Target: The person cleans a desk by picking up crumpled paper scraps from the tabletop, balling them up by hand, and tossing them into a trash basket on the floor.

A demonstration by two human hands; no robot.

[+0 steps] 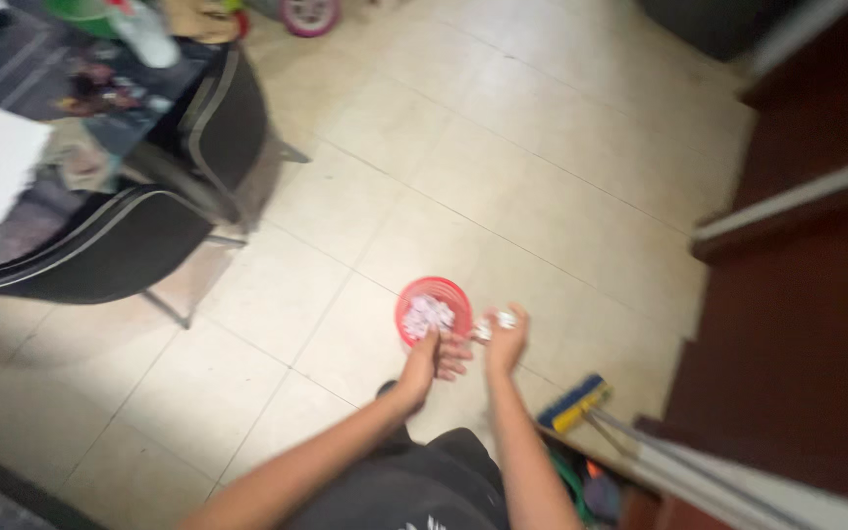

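Note:
My left hand holds a small red bowl by its near edge, over the tiled floor. The bowl contains a heap of small white and pale pink bits. My right hand is right beside the bowl, fingers closed on a small white piece. Both forearms reach forward from the bottom of the frame. The picture is blurred by motion.
A broom with a blue and yellow head lies on the floor at the right, next to a dark red wooden door or cabinet. A table with papers and black chairs stands at the left.

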